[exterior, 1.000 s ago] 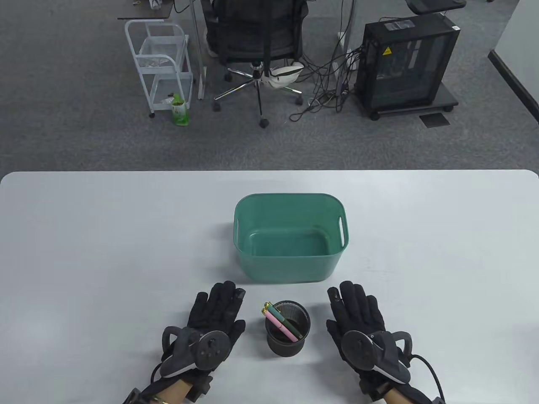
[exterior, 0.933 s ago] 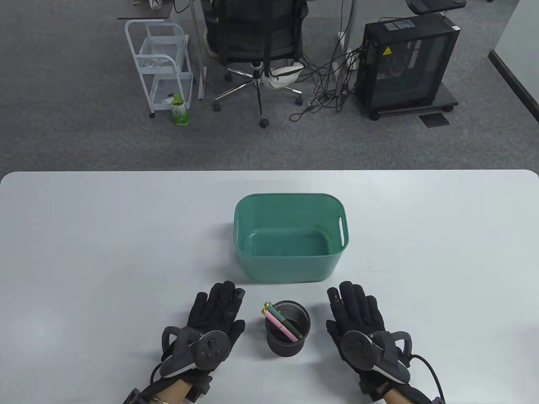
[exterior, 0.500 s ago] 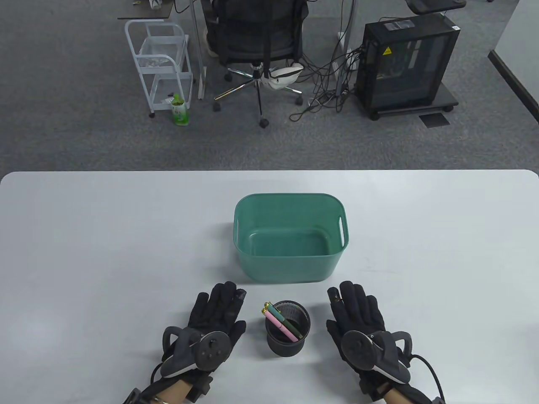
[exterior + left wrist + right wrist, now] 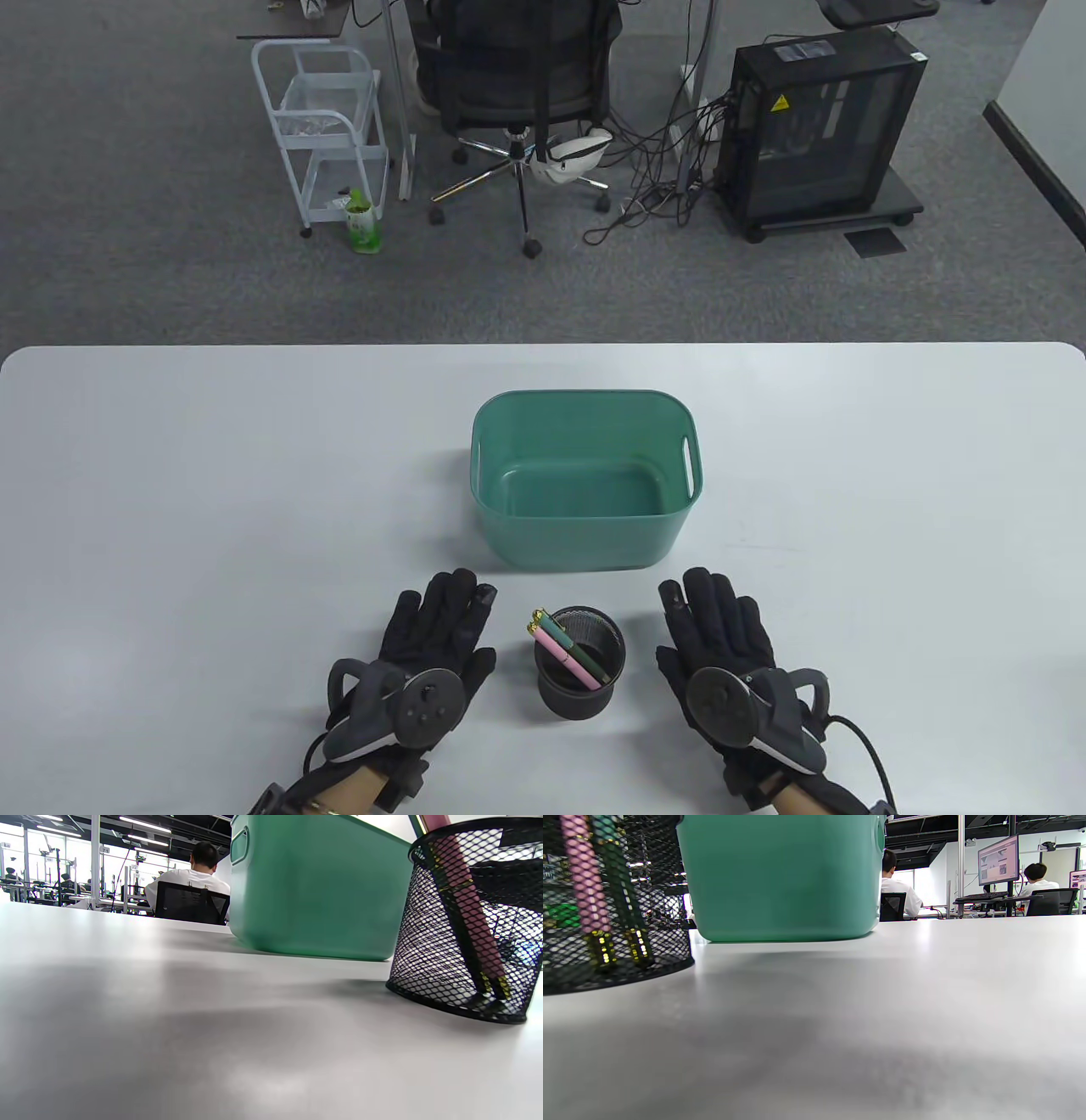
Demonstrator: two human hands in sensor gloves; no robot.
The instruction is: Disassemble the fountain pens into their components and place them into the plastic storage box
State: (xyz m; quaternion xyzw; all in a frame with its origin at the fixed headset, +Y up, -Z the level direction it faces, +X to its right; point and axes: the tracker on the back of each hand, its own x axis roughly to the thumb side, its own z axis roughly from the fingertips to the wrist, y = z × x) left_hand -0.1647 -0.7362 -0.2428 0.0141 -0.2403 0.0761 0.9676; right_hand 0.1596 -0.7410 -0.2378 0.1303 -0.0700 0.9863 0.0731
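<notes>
1. Both hands, left (image 4: 433, 632) and right (image 4: 717, 632), are laid flat on the desk (image 4: 212, 509), holding nothing.
2. Pens (image 4: 567, 652) are stood in the cup (image 4: 581, 692), before the box (image 4: 585, 424).
3. The light cup may be tipped if a pen is pulled sideways.

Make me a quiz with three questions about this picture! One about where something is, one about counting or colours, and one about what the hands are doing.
1. Where is the mesh pen cup?
A. inside the green box
B. between the two hands
C. at the table's far edge

2. How many pens stand in the cup?
A. two, a pink pen and a green pen
B. five, all black
C. none

3. What are the left hand and right hand doing?
A. each holds a pen
B. both lift the box
C. both lie flat on the table, holding nothing

Answers:
1 B: the cup sits between the gloves, in front of the green box.
2 A: one pink and one green pen lean in the cup.
3 C: the fingers are straight on the table top.
</notes>
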